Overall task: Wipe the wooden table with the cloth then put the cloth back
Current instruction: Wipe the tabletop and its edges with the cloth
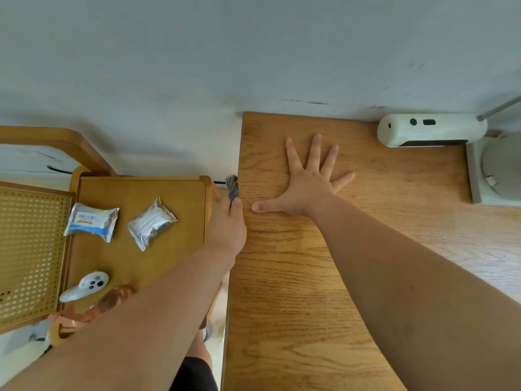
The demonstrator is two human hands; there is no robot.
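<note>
The wooden table (296, 277) fills the middle and right of the view, its left edge running down the centre. My right hand (307, 182) lies flat on it with fingers spread, holding nothing. My left hand (227, 227) is at the table's left edge, fingers closed around a small grey cloth (232, 185). Only the bunched top of the cloth shows above my fingers, over the gap between the table and the chair.
A wooden chair (174, 193) stands to the left; on its seat lie a wipes pack (91, 221), a silver pouch (150, 222) and a white controller (86, 286). A white device (431, 129) and a lamp base (496, 173) occupy the table's far right. A white wall lies behind.
</note>
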